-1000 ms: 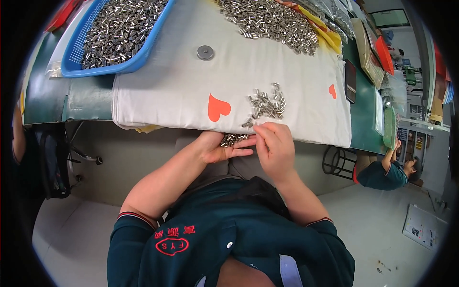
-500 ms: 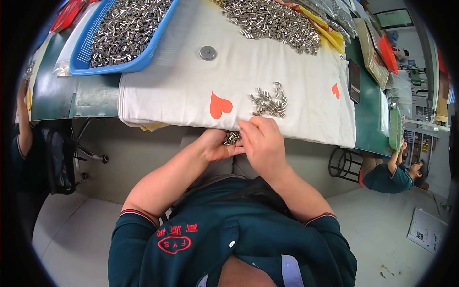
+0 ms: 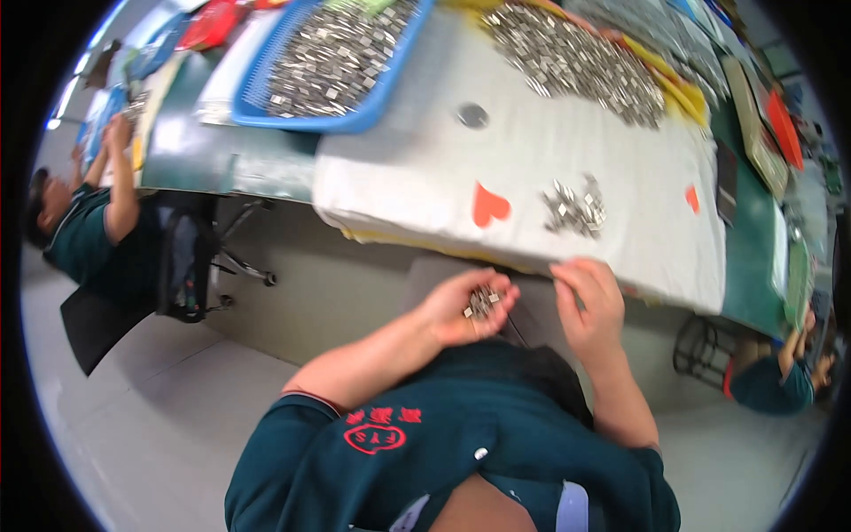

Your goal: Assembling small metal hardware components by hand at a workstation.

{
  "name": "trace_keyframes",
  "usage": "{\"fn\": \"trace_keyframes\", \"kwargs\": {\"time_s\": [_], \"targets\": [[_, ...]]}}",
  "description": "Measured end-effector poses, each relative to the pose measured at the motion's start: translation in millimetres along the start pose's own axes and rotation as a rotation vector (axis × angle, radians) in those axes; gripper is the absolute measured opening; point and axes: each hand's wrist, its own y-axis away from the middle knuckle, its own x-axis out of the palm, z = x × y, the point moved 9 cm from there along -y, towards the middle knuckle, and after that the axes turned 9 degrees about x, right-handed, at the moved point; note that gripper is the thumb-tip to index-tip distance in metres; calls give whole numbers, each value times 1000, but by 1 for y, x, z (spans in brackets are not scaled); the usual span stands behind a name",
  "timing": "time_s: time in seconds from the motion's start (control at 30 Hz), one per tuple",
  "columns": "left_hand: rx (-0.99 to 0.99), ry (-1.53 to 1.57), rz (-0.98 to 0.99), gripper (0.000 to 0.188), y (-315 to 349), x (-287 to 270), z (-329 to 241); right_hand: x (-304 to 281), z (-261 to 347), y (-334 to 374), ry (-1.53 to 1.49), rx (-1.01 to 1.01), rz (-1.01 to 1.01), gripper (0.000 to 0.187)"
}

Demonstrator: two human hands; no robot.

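Observation:
My left hand (image 3: 450,310) is cupped, palm up, in front of the table edge. In its palm lies a heap of small shiny metal sleeves (image 3: 481,302). Off to the right of it is my right hand (image 3: 593,309), its fingers bent and the thumb a little apart from them. I see nothing between those fingers, though the picture is blurred. On the white cloth (image 3: 408,177), just beyond the right hand, sits a small loose pile of the same metal sleeves (image 3: 576,208).
A blue basket (image 3: 372,108) full of metal pieces stands far left; a large heap of them (image 3: 576,62) lies far right on yellow cloth. Between is a round grey disc (image 3: 472,115). Co-workers (image 3: 89,222) sit at either side. A black stool (image 3: 700,346) stands right.
My hands have come apart: the right has moved away from the left palm. The left hand has drawn back from the table edge, showing its sleeves. The whole view has shifted and tilted.

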Motion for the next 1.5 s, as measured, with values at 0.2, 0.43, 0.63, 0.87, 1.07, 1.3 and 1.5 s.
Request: {"fn": "trace_keyframes", "kwargs": {"time_s": [0.2,0.43,0.63,0.87,1.07,1.3,1.5], "targets": [[545,-156,287,17,83,144,-77,-11,-1,0,-133,53,-29,18],[1426,-772,194,20,161,242,-273,-33,-17,1,-129,68,-75,17],[1357,-2038,-645,25,161,243,-291,-46,-52,10,-79,200,-97,15],[1108,-2949,-329,13,139,244,-262,-41,-44,-11,-91,143,-50,16],[1164,-2977,-519,21,165,259,-225,-35,-52,-35,-59,135,-43,16],[434,-2054,574,18,87,184,-43,-6,-55,-78,169,7,-142,19],[83,-1045,100,28,-21,46,11,8,-46,-65,183,-64,16,18]]}}
